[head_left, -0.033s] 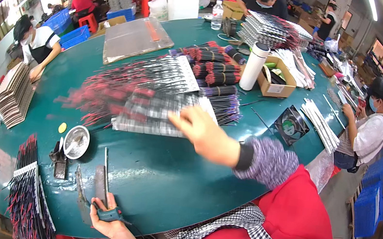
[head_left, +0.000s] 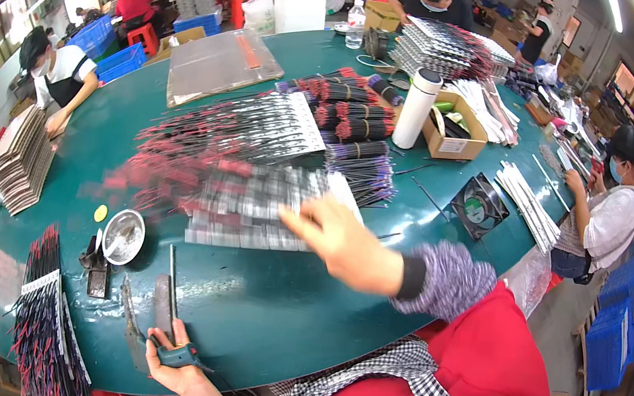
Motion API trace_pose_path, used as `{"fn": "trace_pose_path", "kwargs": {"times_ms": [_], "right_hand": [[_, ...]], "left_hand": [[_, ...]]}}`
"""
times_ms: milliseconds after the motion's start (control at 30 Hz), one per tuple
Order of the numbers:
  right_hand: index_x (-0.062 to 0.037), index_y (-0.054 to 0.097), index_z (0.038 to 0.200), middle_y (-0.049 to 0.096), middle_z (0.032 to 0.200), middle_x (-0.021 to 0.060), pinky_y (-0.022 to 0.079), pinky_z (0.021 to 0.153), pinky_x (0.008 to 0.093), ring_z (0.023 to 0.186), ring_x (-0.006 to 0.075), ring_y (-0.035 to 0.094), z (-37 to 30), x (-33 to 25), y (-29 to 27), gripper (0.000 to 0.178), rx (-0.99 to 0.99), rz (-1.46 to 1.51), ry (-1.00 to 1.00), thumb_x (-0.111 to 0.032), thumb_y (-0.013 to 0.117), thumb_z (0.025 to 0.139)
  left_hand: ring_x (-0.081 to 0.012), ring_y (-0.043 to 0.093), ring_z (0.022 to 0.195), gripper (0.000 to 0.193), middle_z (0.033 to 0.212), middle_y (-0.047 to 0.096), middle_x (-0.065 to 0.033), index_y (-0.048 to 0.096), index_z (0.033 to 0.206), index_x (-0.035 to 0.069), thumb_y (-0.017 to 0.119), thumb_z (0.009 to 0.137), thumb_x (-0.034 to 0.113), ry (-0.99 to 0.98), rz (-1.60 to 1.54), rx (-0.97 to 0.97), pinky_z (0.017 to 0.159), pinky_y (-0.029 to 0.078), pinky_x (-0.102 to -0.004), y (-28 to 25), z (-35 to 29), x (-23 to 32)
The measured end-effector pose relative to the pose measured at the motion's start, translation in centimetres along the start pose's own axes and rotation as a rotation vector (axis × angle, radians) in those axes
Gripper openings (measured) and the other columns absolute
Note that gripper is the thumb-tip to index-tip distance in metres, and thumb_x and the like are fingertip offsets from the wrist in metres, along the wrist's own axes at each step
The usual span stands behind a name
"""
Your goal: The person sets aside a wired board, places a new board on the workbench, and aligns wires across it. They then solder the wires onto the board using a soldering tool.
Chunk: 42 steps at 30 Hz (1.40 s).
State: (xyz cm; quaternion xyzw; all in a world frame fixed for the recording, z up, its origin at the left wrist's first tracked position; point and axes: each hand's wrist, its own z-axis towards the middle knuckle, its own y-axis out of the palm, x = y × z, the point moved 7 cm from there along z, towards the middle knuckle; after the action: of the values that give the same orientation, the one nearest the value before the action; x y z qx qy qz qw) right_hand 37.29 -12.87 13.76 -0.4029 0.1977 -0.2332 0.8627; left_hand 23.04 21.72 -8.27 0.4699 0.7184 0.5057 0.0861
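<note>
My left hand (head_left: 178, 361), low in the picture, is closed around the teal handle of a soldering iron (head_left: 181, 355); its metal rod points away over the table. In the middle, my right hand (head_left: 346, 247) pinches the right edge of a white strip of wires (head_left: 248, 225). The strip is blurred by motion, and its red-tipped black wires trail off to the left. Right behind it lies a pile of similar wire strips (head_left: 262, 125). A metal bowl (head_left: 123, 237) stands beyond my left hand. More wires (head_left: 52, 323) lie at the table's near left.
Bundled wires (head_left: 357, 114), a white flask (head_left: 417, 108) and a cardboard box (head_left: 455, 136) stand beyond my right hand. A small fan (head_left: 479, 207) is at right. Co-workers sit around the green table (head_left: 261, 304), one beside stacked boards (head_left: 21, 156).
My right hand and the strip of wires have moved slightly nearer to me. My left hand still holds the soldering iron in nearly the same place.
</note>
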Motion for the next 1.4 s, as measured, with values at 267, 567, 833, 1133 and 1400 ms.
{"fn": "trace_pose_path", "kwargs": {"times_ms": [267,567,833,1133,1400], "right_hand": [[-0.0064,0.046,0.147,0.053,0.128,0.0155,0.046,0.097,0.0428,0.114,0.0326,0.054,-15.9,-6.9,3.7,0.062,-0.339,0.129,0.129,-0.005,0.057,0.086],[-0.0003,0.061,0.124,0.059,0.128,0.0175,0.049,0.095,0.0453,0.114,0.0353,0.059,-9.0,-6.5,2.3,0.043,-0.450,0.408,-0.083,-0.008,0.066,0.081],[-0.0004,0.062,0.104,0.065,0.106,0.0124,0.054,0.086,0.0403,0.104,0.0295,0.063,8.1,-16.4,18.3,0.023,-0.160,0.523,-0.649,-0.005,0.061,0.081],[-0.0101,0.066,0.080,0.066,0.083,0.0069,0.058,0.069,0.0428,0.090,0.0290,0.067,7.4,-21.7,27.3,0.011,-0.233,0.566,-0.958,-0.021,0.064,0.079],[-0.0124,0.073,0.113,0.073,0.111,0.0157,0.056,0.082,0.0497,0.102,0.0384,0.069,9.9,-21.8,32.0,0.030,-0.840,0.176,-1.114,-0.023,0.064,0.087]], "left_hand": [[-0.0336,0.065,0.116,0.030,0.119,0.069,-0.0193,0.068,0.118,-0.003,0.065,0.095,0.016,-0.004,0.083,-0.257,0.102,0.053,-0.0497,0.9,0.4,2.7],[-0.0280,0.066,0.115,0.027,0.119,0.069,-0.0206,0.062,0.120,-0.011,0.057,0.100,0.007,0.519,0.054,-0.241,0.112,0.049,-0.0438,-2.2,-8.6,11.6],[-0.0241,0.065,0.115,0.025,0.118,0.067,-0.0156,0.060,0.121,-0.005,0.056,0.099,0.006,0.684,0.192,-0.096,0.108,0.049,-0.0399,-4.1,-14.5,11.9],[-0.0138,0.068,0.085,0.028,0.104,0.071,-0.0121,0.061,0.121,-0.008,0.058,0.098,0.008,0.695,0.186,0.208,0.079,0.057,-0.0236,-6.9,-13.7,14.0],[-0.0272,0.068,0.097,0.021,0.101,0.071,-0.0181,0.065,0.108,-0.006,0.061,0.092,0.007,0.605,0.253,-0.178,0.092,0.055,-0.0356,-5.0,-12.2,12.2]]}}
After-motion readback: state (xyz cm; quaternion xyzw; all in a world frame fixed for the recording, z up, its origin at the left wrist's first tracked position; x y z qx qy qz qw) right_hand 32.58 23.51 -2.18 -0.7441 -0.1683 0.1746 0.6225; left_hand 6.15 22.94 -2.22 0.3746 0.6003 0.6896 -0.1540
